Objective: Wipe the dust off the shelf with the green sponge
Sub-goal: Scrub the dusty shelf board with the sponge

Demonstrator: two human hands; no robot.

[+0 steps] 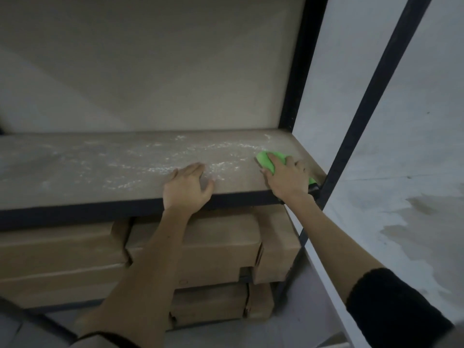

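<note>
Dim light falls on a beige shelf board edged in dark metal, its top streaked with pale dust that runs in a loose band from the left toward the far right corner. Behind it rises a plain light back panel, and dark metal uprights frame the unit on the right, with a grey, stained floor beyond.

On the board's right end the right hand presses down on the green sponge, fingers spread and curved over its top. The sponge lies flat on the board near the right upright, just short of the front edge; its long axis runs diagonally from far-left to near-right, with a sliver of green showing again past the wrist by the front corner. The left hand rests on the board's front edge, well apart from the sponge, fingers loosely bent on the dusty top and gripping nothing.

Below the board, brown cardboard boxes are stacked in at least 2 layers, filling the lower level. A black sleeve covers the right upper arm.
</note>
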